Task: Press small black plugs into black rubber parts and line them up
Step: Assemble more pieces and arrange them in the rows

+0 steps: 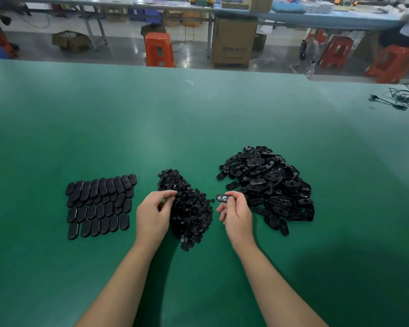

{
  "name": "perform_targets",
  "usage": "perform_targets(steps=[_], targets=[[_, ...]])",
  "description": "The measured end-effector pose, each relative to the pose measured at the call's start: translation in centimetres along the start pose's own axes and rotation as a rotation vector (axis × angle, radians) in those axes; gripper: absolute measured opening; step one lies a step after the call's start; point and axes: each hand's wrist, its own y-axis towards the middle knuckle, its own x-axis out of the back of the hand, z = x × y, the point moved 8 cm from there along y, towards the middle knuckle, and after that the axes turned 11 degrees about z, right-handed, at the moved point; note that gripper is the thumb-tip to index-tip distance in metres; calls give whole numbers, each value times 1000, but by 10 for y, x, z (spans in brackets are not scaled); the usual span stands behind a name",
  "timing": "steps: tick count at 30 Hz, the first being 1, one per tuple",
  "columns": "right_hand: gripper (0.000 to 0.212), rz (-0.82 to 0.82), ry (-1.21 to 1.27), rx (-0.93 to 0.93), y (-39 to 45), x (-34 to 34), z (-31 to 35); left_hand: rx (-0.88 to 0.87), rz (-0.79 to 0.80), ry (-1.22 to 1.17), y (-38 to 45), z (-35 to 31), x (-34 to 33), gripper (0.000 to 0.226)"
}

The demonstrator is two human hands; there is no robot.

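2 bare hands reach out over a green table, seen from above and behind by a camera on the person's head. The left hand sits at the left edge of a heap of small black plugs in the middle of the near table; its thumb and forefinger are curled together at the heap's edge, and whether they have hold of a plug cannot be told, since any plug would be lost against the black pile. The right hand is just right of that heap and pinches 1 oval black rubber part between thumb and fingertips, holding it level above the table with its hollow side up and a pale glint in the middle. The other fingers of that hand are curled loosely beneath.

Right of the right hand lies a large loose pile of rubber parts, tumbled at all angles. On the left of the table, well apart from the heaps, rows of rubber parts lie flat and smooth side up, packed side by side in about 4 slightly uneven lines.

At the far right edge of the table lies a tangle of black cable. Beyond the table stand orange plastic stools, a tall cardboard box and long blue workbenches.
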Motion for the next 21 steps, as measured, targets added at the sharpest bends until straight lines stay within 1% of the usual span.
perform_targets(steps=[1, 3, 5, 8, 10, 13, 16, 18, 21], targets=[[19, -4, -17, 2, 0, 1, -1, -11, 20, -20, 2, -8, -6, 21], [17, -5, -10, 2, 1, 1, -2, 22, 68, -90, 4, -18, -21, 21], [16, 1, 11, -2, 1, 1, -2, 100, 105, -160, 6, -21, -36, 18], [14, -4, 22, 10, 3, 1, -1, 232, 118, -298, 5, -18, -59, 11], [13, -10, 49, 20, 3, 1, 1, 276, 142, -377, 3, -21, -73, 7], [11, -6, 70, 9, 4, 1, 0, 242, 198, -358, 3, -34, -88, 9], [9, -5, -13, 1, 4, 2, -1, 193, 225, -304, 5, -48, -92, 10], [15, -6, -48, 28, 4, 3, 1, 147, 230, -274, 6, -58, -91, 11], [29, 52, -8, 33, 3, -2, 1, 80, 264, -236, 7, -71, -91, 14]])
